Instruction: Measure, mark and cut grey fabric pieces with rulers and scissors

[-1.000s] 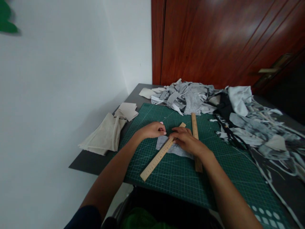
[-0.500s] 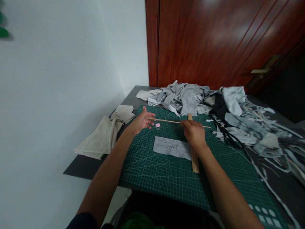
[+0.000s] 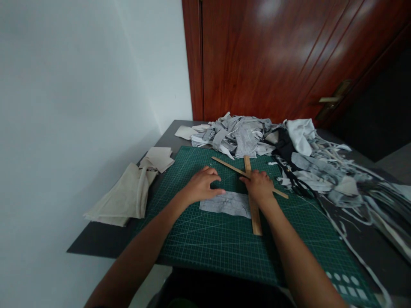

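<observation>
My left hand (image 3: 203,185) hovers by the left end of a grey patterned fabric piece (image 3: 229,204), fingers curved, with a gap between thumb and fingertips and nothing held. My right hand (image 3: 260,187) is closed over a wooden ruler (image 3: 228,166) that lies slantwise, its two ends sticking out on either side of the palm. Under that hand, a second wooden ruler (image 3: 256,220) runs front to back along the right end of the fabric. Where the two rulers cross is partly hidden by the fingers. All of this is on a green cutting mat (image 3: 218,244).
A heap of grey and white fabric scraps (image 3: 240,132) lies along the back, spreading to the right. Black-handled scissors (image 3: 300,186) rest at the mat's right side. Folded beige cloth (image 3: 123,199) sits at the left edge, by a white wall (image 3: 96,85). Behind stands a wooden door (image 3: 257,55).
My left hand has let go of the ruler's left end and come nearer, towards the fabric. My right hand has turned the ruler slantwise and flatter. The pink piece is out of sight.
</observation>
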Demonstrator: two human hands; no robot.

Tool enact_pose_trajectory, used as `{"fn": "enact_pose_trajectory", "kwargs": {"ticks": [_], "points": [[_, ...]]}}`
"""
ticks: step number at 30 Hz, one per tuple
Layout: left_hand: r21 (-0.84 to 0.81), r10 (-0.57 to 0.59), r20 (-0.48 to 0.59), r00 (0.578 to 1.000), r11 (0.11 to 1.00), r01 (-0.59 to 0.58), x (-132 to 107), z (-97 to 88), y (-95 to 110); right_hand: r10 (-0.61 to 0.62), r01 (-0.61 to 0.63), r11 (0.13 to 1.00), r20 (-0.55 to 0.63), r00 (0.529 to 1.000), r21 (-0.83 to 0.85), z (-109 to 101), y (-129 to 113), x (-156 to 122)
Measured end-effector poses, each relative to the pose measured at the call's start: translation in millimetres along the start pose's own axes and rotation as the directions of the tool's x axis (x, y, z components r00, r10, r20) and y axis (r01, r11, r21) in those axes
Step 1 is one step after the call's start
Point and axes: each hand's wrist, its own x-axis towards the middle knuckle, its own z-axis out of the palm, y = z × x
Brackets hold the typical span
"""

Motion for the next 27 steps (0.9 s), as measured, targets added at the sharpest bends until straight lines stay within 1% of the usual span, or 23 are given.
{"fn": "enact_pose_trajectory", "kwargs": {"ticks": [2,5,9,14,16,20,23,25,27], "points": [[0.027,0.041,0.080,0.996,0.999,-0.043,-1.0,5.2,9.4,-0.028,0.028,1.000,0.005,1.000,0.009,2.1,-3.2,2.1],[0.040,0.074,0.167,0.983,0.996,-0.081,-2.1,13.0,19.6,-0.056,0.055,0.998,0.009,0.998,0.016,3.8,-7.1,3.2],[0.041,0.066,0.222,0.973,0.996,-0.077,-3.1,18.1,28.8,-0.118,0.118,0.993,-0.015,0.993,0.011,5.0,-11.3,1.4],[0.009,0.063,0.275,0.959,0.998,-0.068,-2.2,16.1,35.3,-0.269,0.269,0.963,-0.025,0.963,0.021,7.2,-10.4,11.0],[-0.017,0.052,0.285,0.957,0.999,-0.049,-1.9,15.3,35.6,-0.292,0.292,0.956,-0.030,0.956,0.031,8.3,-6.7,18.7],[-0.084,-0.014,0.266,0.964,0.996,0.037,-2.3,17.9,30.9,-0.295,0.298,0.951,-0.045,0.954,0.086,10.0,0.9,29.6],[-0.201,-0.068,0.224,0.972,0.973,0.114,-1.9,23.0,23.9,-0.298,0.304,0.937,-0.064,0.952,0.169,9.9,3.9,31.0],[-0.311,-0.109,0.199,0.974,0.935,0.168,-0.7,25.0,18.9,-0.320,0.330,0.912,-0.078,0.944,0.245,8.3,5.4,30.2],[-0.390,-0.124,0.189,0.974,0.901,0.191,1.1,24.1,13.9,-0.398,0.396,0.853,-0.067,0.915,0.339,5.7,7.1,28.6]]}}
